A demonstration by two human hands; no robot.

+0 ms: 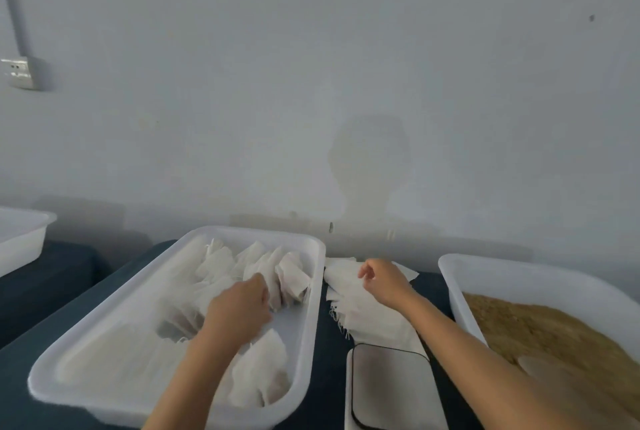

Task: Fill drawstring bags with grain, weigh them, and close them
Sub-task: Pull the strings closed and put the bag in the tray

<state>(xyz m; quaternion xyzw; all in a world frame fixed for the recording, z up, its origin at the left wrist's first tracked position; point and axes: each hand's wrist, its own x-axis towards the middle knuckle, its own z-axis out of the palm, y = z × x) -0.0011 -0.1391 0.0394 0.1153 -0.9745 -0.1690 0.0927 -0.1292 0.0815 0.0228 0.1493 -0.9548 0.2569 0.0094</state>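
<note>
**White gauze bags in a plastic tray, grain at the right**

White, thin and slightly see-through, the filled bags (273, 273) lie crowded in a long, round-cornered plastic tray (313, 353) at the centre of a dark blue table (45, 291). The cloth looks soft and crumpled, with frayed strings at some edges. The left hand (239, 308) is down inside this tray, its fingers curled among the bags; whether it actually grips one cannot be told, since the fingertips are hidden behind the knuckles.

Just right of the tray, a flat pile of empty bags (363, 308) lies on the table, loose threads hanging from its near edge. The right hand (382, 279) rests over the far end of this pile, thumb and forefinger drawn close together, apparently pinching the top sheet of cloth.

Near the front edge sits a scale (391, 388) with a smooth grey rounded-rectangle plate edged in black; no display or writing can be seen on it. At the far right a deep white tub (450, 277) holds coarse tan grain (540, 336). Another white tub (20, 239) stands at the far left, and a wall socket (20, 72) is mounted on the pale wall. No brand or label is readable anywhere.
</note>
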